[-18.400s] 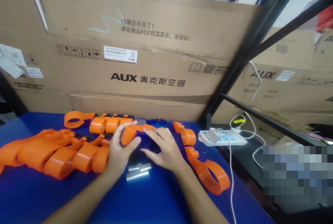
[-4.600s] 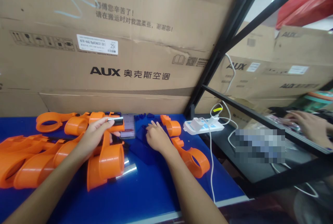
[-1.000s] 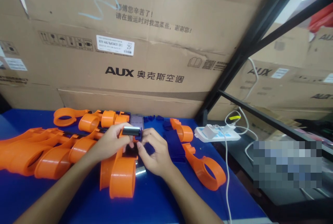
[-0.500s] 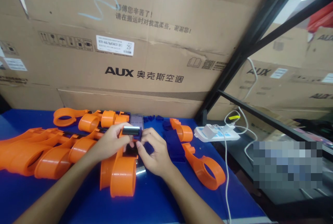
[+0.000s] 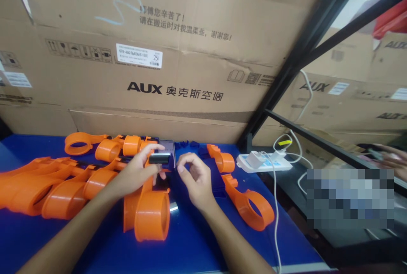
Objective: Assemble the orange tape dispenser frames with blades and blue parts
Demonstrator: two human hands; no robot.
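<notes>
Left hand: the left hand (image 5: pixel 138 174) is wrapped around the head of an orange tape dispenser (image 5: pixel 152 216), above the surface (image 5: pixel 187 248).
Right hand: the right hand (image 5: pixel 199 183) is just beside that head, thumb and index fingertips drawn close; whether they pinch anything, I cannot tell.
Held dispenser: its long axis runs front to back, ring end toward the person, head toward the carton; a black-and-silver bar (image 5: pixel 159 158) lies crosswise there.
Beside the hands: dark blue pieces (image 5: pixel 218 180) to the right, a phone (image 5: pixel 168 146) beyond.
Left rows: more orange dispensers (image 5: pixel 65 197) side by side.
Right edge: a loose orange dispenser (image 5: pixel 256 212), then a white power strip (image 5: pixel 267 168) with plugs in it.
AUX carton: the carton (image 5: pixel 178 66) stands behind, contents hidden.
</notes>
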